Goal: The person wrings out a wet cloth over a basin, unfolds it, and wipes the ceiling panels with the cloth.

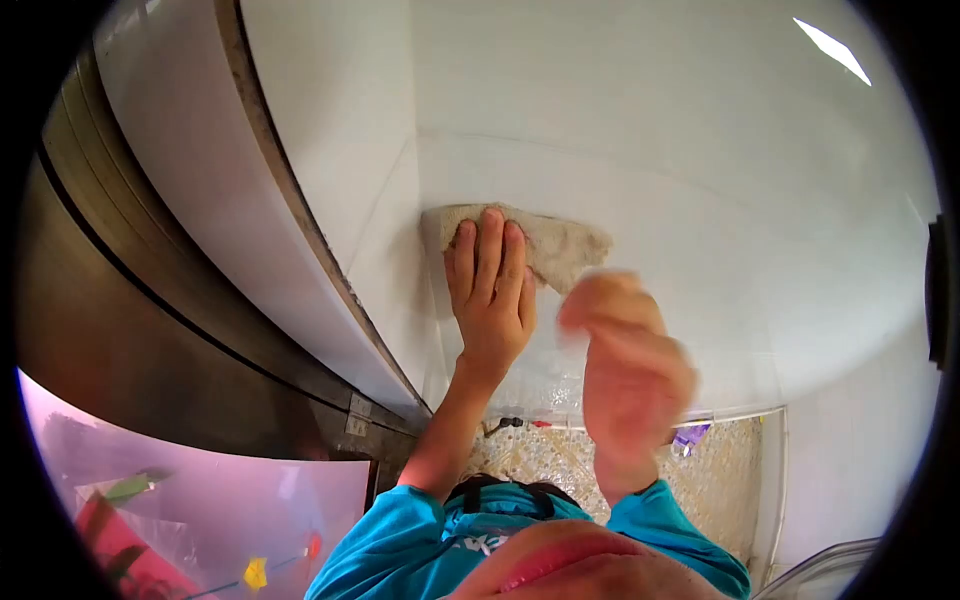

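A beige, stained cloth (570,250) lies spread against the glossy white tiled wall (640,170), near the inner corner. My left hand (490,290) presses flat on the cloth's left part, its fingers stretched upward. Just below the cloth's right end is my right hand (635,360), smeared by motion. Its fingers look bent, but whether they hold anything cannot be made out.
Brown metal panels (150,250) curve along the left, above a pink panel (230,510) with a yellow flower shape. Pebbled flooring (735,480) shows below, with a purple item (690,436) on it. A dark object (937,295) sits at the right edge.
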